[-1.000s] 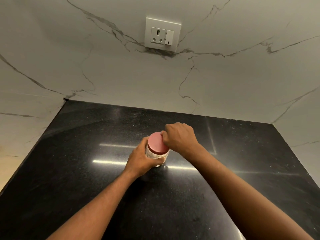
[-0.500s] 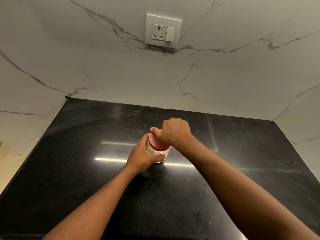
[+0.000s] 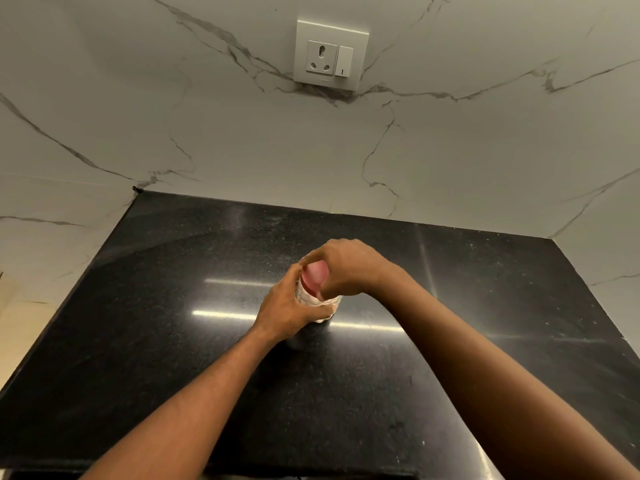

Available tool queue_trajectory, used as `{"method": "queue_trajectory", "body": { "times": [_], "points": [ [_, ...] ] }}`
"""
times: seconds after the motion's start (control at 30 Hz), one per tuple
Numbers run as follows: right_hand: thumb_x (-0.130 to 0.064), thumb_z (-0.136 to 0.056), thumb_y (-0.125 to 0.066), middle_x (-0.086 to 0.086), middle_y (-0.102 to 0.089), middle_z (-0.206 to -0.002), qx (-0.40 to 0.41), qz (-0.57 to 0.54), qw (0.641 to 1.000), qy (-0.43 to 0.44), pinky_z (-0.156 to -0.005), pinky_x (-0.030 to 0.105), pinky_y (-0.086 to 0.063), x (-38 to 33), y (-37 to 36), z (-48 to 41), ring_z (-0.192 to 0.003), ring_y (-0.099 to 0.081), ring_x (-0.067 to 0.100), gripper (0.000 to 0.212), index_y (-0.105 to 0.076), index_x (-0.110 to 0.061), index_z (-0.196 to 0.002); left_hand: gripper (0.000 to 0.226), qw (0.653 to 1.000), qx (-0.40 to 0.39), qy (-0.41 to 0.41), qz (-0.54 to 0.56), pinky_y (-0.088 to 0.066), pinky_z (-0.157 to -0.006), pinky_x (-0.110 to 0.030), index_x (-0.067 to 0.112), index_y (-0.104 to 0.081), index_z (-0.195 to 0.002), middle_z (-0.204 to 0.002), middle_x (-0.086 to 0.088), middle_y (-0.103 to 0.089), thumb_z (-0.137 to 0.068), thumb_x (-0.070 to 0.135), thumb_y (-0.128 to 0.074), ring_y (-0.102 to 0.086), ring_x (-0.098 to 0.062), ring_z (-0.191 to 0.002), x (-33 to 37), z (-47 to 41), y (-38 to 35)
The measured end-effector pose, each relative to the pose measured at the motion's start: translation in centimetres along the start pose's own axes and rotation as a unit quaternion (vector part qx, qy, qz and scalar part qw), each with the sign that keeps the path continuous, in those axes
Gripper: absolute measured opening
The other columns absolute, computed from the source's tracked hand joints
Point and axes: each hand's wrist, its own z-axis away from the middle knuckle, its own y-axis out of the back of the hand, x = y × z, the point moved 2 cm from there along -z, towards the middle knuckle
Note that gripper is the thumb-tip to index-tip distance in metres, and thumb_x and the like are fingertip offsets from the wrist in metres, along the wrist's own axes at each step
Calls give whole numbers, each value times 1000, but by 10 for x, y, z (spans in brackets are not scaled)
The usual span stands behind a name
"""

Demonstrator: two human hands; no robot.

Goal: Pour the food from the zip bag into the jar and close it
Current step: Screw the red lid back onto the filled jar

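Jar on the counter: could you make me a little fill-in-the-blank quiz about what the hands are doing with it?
1. The lid on the jar is coloured ____.
2. The right hand grips the jar's ____.
3. The left hand wraps the jar's body, steadying it on the ____ counter.
4. On the wall above is a white ____ with a switch beside it.

Missing words: pink; lid; black; socket
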Motion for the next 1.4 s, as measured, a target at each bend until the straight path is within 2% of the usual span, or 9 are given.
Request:
{"method": "queue_trajectory", "body": {
  "times": [0.23, 0.33, 0.4, 0.5, 0.67, 0.83, 0.97, 1.07, 1.4],
  "points": [
    [-85, -92, -29, 3, -50, -66, 116, 94, 971, -188, -62, 34, -47, 2, -21, -11, -71, -59, 22, 86, -70, -10, -96, 81, 1000, -5, 4, 3, -54, -86, -29, 74, -39, -117, -115, 30, -63, -55, 66, -91, -62, 4, -106, -4, -2, -2],
    [-78, -96, -33, 10, -70, -107, 90, 52, 985, -136, -78, 40, -54, 10, -23, -7, -93, -65, 27, 78, -65, -13, -125, 87, 1000, -5, -2, 3, -60, -93, -41, 56, -46, -130, -121, 20, -69, -57, 62, -92, -68, -6, -109, -5, -3, -1],
    [-67, -94, -54, 12, -49, -153, 6, -20, 999, -34, -102, 50, -50, 13, -25, -2, -131, -53, 34, 75, -39, -27, -155, 84, 1000, -10, -9, -5, -60, -91, -40, 55, -44, -127, -118, 22, -67, -58, 61, -91, -67, -8, -108, -4, -3, -1],
    [-39, -81, -81, 7, -31, -166, -47, -27, 998, 39, -107, 46, -48, 15, -24, 5, -141, -44, 33, 96, -26, -42, -160, 90, 1000, -9, -16, -13, -58, -95, -38, 56, -40, -131, -123, 21, -64, -56, 60, -90, -66, -9, -112, -2, -2, 0],
    [-79, -75, -66, -1, -70, -101, 122, 67, 990, -27, -69, 31, -50, 16, -20, -2, -90, -67, 20, 74, -64, -25, -127, 86, 1000, 7, -17, -20, -60, -90, -41, 58, -41, -128, -116, 25, -65, -58, 67, -90, -64, -2, -105, -3, -1, 0],
    [-90, -89, -24, 0, -52, -56, 163, 87, 968, -171, -49, 27, -36, 18, -37, -6, -51, -52, 16, 85, -54, -15, -62, 86, 1000, 1, -17, -23, -58, -94, -39, 59, -38, -127, -115, 26, -60, -58, 67, -89, -66, -10, -111, -3, 0, 0],
    [-76, -96, -38, 10, -69, -114, 143, -12, 986, -85, -75, 35, -50, 34, -41, -4, -96, -65, 24, 70, -68, -18, -120, 90, 1000, 0, -20, -21, -59, -96, -47, 51, -41, -133, -123, 18, -63, -58, 65, -89, -66, -12, -111, -3, -2, 2],
    [-45, -88, -73, 4, -36, -162, -9, -141, 987, 70, -107, 39, -39, 35, -34, 1, -142, -40, 23, 82, -34, -32, -159, 93, 999, 5, -23, -38, -59, -96, -47, 46, -41, -136, -129, 13, -64, -60, 63, -91, -66, -13, -114, -4, -1, 2],
    [-91, -64, -61, 3, -57, -99, 166, 73, 981, -71, -66, 35, -52, 15, -31, -6, -78, -59, 21, 92, -62, -14, -115, 92, 995, 21, -15, -95, -60, -76, -37, 51, -40, -129, -113, 21, -67, -53, 72, -88, -68, -10, -98, -5, -3, 2]
  ]
}}
